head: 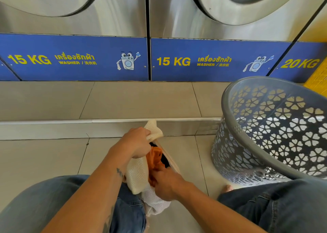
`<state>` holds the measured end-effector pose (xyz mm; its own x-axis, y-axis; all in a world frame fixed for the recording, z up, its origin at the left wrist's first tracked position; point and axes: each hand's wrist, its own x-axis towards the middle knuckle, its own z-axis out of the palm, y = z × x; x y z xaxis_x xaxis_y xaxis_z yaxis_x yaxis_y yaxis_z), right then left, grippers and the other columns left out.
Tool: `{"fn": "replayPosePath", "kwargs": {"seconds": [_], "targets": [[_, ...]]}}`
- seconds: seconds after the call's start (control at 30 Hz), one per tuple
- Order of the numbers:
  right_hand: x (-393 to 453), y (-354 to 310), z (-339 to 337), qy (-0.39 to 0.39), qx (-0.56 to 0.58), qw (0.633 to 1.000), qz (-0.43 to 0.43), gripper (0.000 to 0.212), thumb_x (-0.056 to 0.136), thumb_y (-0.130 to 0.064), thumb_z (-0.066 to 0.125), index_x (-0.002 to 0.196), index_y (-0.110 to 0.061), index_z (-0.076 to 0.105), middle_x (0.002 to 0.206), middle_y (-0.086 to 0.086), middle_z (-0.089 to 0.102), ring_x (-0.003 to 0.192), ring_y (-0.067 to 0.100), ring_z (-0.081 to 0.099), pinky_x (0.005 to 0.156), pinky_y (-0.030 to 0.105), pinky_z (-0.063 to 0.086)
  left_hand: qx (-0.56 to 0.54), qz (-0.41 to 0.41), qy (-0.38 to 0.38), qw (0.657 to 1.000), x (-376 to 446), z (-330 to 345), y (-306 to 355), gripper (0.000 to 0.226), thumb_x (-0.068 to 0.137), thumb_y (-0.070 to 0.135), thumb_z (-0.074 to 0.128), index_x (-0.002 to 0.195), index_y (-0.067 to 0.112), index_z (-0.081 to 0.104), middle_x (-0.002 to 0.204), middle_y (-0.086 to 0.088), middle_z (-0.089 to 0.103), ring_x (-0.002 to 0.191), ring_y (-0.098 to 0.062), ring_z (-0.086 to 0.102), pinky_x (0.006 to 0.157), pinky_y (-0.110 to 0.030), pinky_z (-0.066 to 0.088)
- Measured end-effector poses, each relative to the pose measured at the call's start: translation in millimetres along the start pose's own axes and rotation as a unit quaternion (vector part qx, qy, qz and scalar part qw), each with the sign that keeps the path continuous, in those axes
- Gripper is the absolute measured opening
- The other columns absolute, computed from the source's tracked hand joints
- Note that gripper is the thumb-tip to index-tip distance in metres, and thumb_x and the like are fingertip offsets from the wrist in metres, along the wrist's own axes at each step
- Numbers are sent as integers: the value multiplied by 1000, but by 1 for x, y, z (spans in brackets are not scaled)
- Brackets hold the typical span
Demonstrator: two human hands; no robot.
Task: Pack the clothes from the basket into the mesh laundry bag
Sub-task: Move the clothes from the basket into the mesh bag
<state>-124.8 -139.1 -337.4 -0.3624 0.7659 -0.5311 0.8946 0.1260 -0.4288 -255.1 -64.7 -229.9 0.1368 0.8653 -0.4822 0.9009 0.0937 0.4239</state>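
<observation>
A cream mesh laundry bag (137,175) stands on the floor between my knees, its mouth held apart. Orange cloth (156,157) and something dark fill the opening. My left hand (137,142) grips the bag's far rim and pulls it up. My right hand (167,185) is at the near side of the mouth, fingers closed on the orange cloth and pressed into the bag. The grey perforated basket (251,135) lies tilted on its side at the right; no clothes show inside it.
Two steel 15 KG washers with blue base panels (74,59) stand straight ahead on a raised tiled step (113,121). A 20 KG machine is at the far right. My knees in blue jeans frame the bag on both sides.
</observation>
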Motion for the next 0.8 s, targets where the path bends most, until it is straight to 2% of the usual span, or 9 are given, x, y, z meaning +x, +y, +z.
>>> {"fn": "replayPosePath", "kwargs": {"seconds": [0.07, 0.17, 0.23, 0.33, 0.43, 0.5, 0.6, 0.73, 0.8], "targets": [[0, -2, -5, -50, 1, 998, 28, 41, 96, -30, 43, 136, -32, 51, 144, 9, 37, 122, 36, 41, 104, 47, 39, 4, -7, -7, 1000, -1, 2, -3, 68, 85, 9, 53, 147, 31, 38, 143, -6, 45, 114, -28, 54, 91, -36, 50], [-2, -5, -22, -61, 98, 993, 18, 39, 92, -17, 48, 125, -25, 66, 130, 7, 58, 115, 28, 52, 102, 41, 46, 1, -13, -2, 1000, -3, 0, -5, 69, 84, 9, 53, 147, 31, 38, 143, -5, 46, 114, -27, 54, 94, -39, 50], [-8, -5, -41, -19, 186, 982, 37, 37, 89, -8, 48, 109, -22, 76, 112, -3, 68, 103, 19, 61, 90, 31, 54, -2, -13, 4, 1000, -3, -3, -5, 68, 84, 9, 54, 147, 32, 38, 142, -4, 46, 115, -27, 53, 96, -40, 49], [-10, 4, -73, 105, 200, 971, 76, 38, 86, -2, 47, 99, -22, 77, 87, -11, 62, 84, 14, 60, 66, 24, 50, -3, -14, 5, 1000, -1, -5, -3, 67, 84, 13, 56, 146, 33, 39, 141, -5, 46, 115, -28, 53, 95, -40, 49], [-4, 22, -89, 220, 246, 936, 123, 35, 84, -2, 49, 103, -20, 72, 88, -2, 64, 74, 13, 59, 56, 22, 43, 1, -15, -11, 1000, 1, -4, -2, 65, 85, 12, 57, 145, 33, 40, 141, -5, 47, 115, -27, 53, 94, -40, 49], [0, 29, -88, 228, 286, 923, 119, 37, 88, -2, 48, 110, -20, 72, 101, -1, 68, 83, 11, 62, 61, 19, 45, 1, -19, -19, 1000, 2, -3, -3, 65, 86, 13, 57, 145, 34, 40, 141, -4, 47, 116, -28, 53, 94, -40, 49], [4, 14, -73, 174, 306, 936, 19, 43, 95, -3, 45, 120, -25, 71, 112, -5, 71, 90, 7, 65, 68, 15, 47, -4, -19, -19, 1000, 3, -6, -4, 63, 86, 11, 57, 143, 34, 42, 140, -3, 50, 115, -26, 54, 93, -39, 49], [12, 1, -28, 78, 222, 971, -36, 37, 94, -3, 43, 123, -16, 60, 125, 4, 64, 113, 23, 58, 97, 32, 47, 1, -22, -25, 999, 3, -10, -3, 63, 85, 9, 55, 142, 32, 44, 137, -3, 52, 113, -25, 55, 92, -36, 49], [15, 5, -23, 65, 221, 973, -29, 38, 93, -4, 43, 125, -19, 59, 131, 4, 61, 119, 24, 55, 103, 33, 44, -4, -26, -29, 999, 2, -10, -4, 63, 86, 9, 55, 143, 33, 43, 138, -3, 52, 112, -24, 55, 90, -34, 49]]}}
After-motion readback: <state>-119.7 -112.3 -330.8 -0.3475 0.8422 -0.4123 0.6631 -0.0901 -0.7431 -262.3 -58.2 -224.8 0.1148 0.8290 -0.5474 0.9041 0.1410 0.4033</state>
